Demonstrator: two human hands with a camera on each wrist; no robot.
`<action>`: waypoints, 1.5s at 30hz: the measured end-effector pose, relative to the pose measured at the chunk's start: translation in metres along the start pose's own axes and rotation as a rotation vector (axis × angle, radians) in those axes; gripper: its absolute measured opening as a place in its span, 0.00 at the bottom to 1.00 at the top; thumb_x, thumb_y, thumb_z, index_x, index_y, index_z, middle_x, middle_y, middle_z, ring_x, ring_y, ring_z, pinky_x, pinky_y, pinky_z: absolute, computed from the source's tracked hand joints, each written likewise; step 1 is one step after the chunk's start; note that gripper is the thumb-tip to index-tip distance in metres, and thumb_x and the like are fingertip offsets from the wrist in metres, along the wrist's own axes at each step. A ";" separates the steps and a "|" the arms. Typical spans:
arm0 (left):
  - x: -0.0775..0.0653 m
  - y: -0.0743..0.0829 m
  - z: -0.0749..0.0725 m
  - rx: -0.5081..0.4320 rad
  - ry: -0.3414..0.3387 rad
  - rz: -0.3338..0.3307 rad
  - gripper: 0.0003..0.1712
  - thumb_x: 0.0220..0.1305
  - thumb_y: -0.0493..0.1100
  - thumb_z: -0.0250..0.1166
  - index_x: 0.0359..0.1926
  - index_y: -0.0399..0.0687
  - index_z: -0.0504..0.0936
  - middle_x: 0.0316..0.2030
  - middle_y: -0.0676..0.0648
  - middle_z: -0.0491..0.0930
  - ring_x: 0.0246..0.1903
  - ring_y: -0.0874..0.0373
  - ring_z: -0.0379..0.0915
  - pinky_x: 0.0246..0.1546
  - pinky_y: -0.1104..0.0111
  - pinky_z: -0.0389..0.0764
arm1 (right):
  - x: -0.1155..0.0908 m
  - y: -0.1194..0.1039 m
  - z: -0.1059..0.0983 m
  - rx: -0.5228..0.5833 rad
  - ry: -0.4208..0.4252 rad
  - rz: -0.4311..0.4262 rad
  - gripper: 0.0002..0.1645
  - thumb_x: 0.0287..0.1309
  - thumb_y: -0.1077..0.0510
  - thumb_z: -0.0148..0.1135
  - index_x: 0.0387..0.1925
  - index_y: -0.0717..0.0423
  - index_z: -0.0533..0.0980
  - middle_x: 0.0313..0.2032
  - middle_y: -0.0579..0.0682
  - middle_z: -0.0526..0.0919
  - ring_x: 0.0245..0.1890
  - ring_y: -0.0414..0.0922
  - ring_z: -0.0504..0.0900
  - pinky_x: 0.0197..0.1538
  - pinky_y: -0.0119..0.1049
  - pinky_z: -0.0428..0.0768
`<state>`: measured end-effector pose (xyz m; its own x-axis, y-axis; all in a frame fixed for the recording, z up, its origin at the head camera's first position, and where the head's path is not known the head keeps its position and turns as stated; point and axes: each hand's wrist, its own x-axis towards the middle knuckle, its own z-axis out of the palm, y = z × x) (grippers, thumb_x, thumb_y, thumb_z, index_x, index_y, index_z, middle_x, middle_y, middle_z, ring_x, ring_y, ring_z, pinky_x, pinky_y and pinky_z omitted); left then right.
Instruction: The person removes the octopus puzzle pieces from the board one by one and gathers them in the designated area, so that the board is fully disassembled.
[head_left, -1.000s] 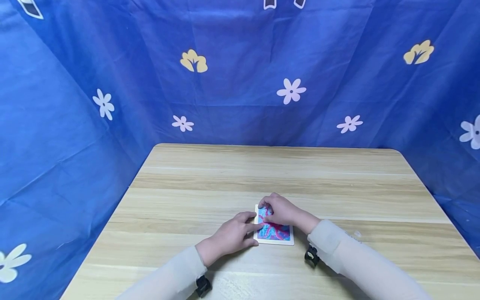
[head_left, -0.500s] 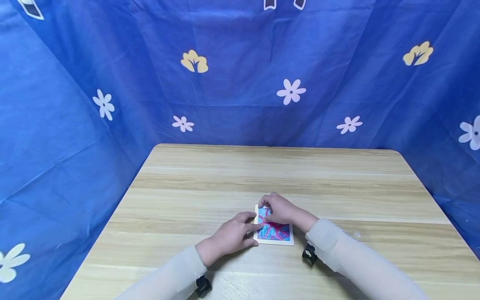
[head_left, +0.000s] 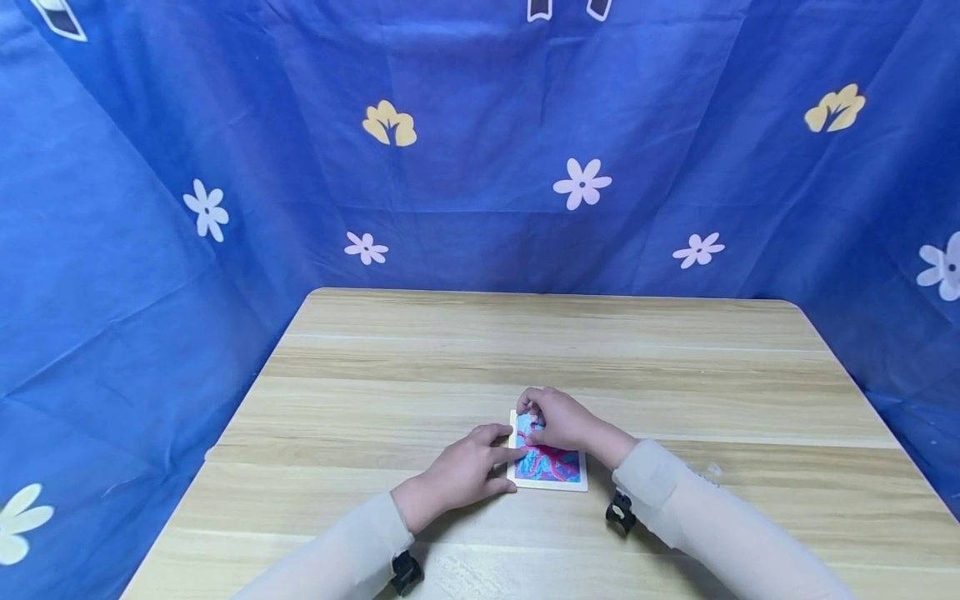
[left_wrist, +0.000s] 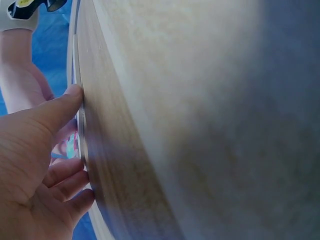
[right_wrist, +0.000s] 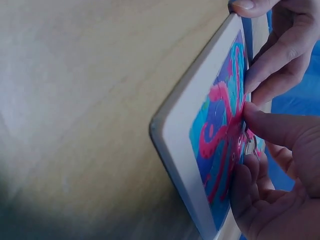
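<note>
A small flat jigsaw puzzle (head_left: 551,464) with a pale frame lies on the table, showing a pink tentacled creature on blue. My left hand (head_left: 461,471) rests at its left side. Its spread fingers touch the frame, and one reaches onto the picture. From above, my right hand (head_left: 562,419) bends over the upper part, thumb and fingertips pinching at a puzzle piece (right_wrist: 248,145) there. Most of that piece is hidden by the fingers. In the right wrist view the puzzle's pale border (right_wrist: 175,120) stands close, with piece seams visible.
The wooden table (head_left: 375,350) extends round the puzzle on all sides. A blue curtain (head_left: 480,167) with flower prints hangs behind and beside it. A small clear scrap (head_left: 714,469) shows near the right sleeve. Each wrist wears a black camera (head_left: 621,512).
Both hands and the puzzle stay practically in place. Only the right wrist and sleeve shift very slightly.
</note>
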<state>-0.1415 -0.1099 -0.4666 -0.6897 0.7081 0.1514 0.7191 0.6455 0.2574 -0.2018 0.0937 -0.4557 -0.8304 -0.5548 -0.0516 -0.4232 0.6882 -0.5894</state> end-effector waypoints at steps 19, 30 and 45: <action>0.000 -0.002 -0.001 -0.002 0.011 0.008 0.28 0.54 0.55 0.70 0.54 0.49 0.82 0.56 0.37 0.72 0.55 0.45 0.70 0.54 0.58 0.74 | -0.001 0.009 0.000 0.263 0.084 0.086 0.12 0.51 0.69 0.65 0.38 0.56 0.79 0.30 0.43 0.79 0.32 0.37 0.77 0.38 0.30 0.77; 0.001 0.000 -0.003 -0.006 -0.026 -0.031 0.29 0.55 0.57 0.68 0.56 0.51 0.80 0.58 0.38 0.71 0.58 0.45 0.67 0.57 0.58 0.71 | -0.007 0.022 -0.009 0.373 0.103 0.164 0.09 0.54 0.68 0.66 0.39 0.58 0.80 0.31 0.45 0.81 0.33 0.40 0.79 0.37 0.33 0.79; 0.001 0.003 -0.002 -0.003 -0.045 -0.050 0.30 0.56 0.57 0.68 0.57 0.51 0.80 0.59 0.38 0.70 0.59 0.45 0.67 0.58 0.58 0.71 | -0.030 0.061 -0.046 0.534 0.097 0.286 0.13 0.58 0.70 0.59 0.46 0.67 0.78 0.35 0.53 0.80 0.36 0.45 0.79 0.41 0.37 0.82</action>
<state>-0.1406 -0.1076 -0.4640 -0.7201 0.6873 0.0948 0.6837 0.6796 0.2661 -0.2194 0.1734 -0.4532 -0.9242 -0.3203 -0.2080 0.0403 0.4598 -0.8871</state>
